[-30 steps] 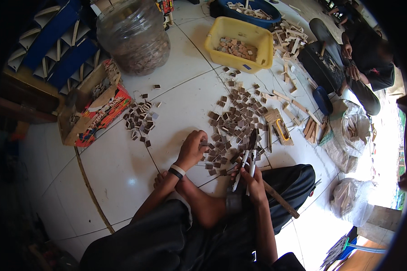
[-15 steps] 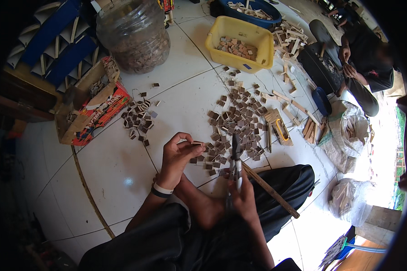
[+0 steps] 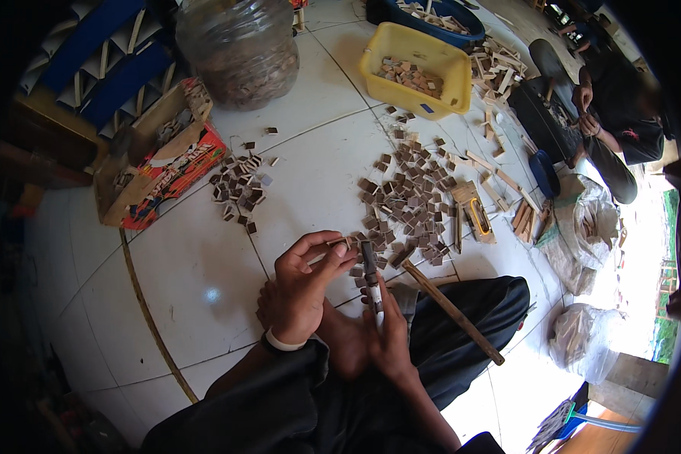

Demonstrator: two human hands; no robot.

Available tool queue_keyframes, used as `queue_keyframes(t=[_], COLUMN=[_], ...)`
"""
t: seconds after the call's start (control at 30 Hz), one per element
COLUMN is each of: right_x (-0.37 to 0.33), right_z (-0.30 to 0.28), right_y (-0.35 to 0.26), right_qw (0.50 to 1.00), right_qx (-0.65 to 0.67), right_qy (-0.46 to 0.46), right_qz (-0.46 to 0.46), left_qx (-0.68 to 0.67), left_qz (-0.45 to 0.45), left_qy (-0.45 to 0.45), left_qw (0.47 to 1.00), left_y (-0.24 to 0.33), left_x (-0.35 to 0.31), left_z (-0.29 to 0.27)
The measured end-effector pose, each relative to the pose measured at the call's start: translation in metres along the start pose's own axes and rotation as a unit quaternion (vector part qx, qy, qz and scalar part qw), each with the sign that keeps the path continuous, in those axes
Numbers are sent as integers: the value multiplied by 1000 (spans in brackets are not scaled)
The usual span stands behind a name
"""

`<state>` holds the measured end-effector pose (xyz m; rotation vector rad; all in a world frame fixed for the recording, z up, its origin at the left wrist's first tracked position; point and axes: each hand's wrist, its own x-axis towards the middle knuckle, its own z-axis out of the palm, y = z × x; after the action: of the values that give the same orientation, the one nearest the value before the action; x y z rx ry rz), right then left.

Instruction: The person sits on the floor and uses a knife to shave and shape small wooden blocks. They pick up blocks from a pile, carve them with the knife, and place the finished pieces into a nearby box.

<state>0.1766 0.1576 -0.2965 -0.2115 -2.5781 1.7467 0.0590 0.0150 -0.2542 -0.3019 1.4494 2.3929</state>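
My left hand pinches a small brown wooden tile between thumb and fingers. Close beside it, my right hand is wrapped round a pliers-like tool with a dark head and pale handles. The tool's dark tip points up near the tile; whether they touch I cannot tell. Beyond both hands, many dark brown square tiles lie loose on the floor. A second, smaller heap of tiles lies farther left. A hammer with a wooden handle rests by my right leg.
A yellow tub holds more tiles. A printed carton and a large clear plastic container stand at the left. A small wooden board carries a yellow item. At the right are a white sack and another person.
The tool in my right hand has moved left and down, close to my left hand. My left hand has turned and shifted slightly right, still pinching the tile. The view has shifted slightly.
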Motion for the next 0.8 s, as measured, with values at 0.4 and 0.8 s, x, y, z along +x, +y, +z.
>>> queue_keyframes(t=[0.4, 0.8], right_x=[1, 2], right_z=[2, 4], right_y=[8, 6], right_qw=[1000, 997], right_qx=[-10, -69], right_qy=[-11, 15], right_qz=[8, -18], left_qx=[-19, 25], left_qz=[24, 40], left_qy=[-9, -23], left_qw=[1000, 999], left_y=[-9, -12], left_x=[1, 2], left_z=[-2, -7])
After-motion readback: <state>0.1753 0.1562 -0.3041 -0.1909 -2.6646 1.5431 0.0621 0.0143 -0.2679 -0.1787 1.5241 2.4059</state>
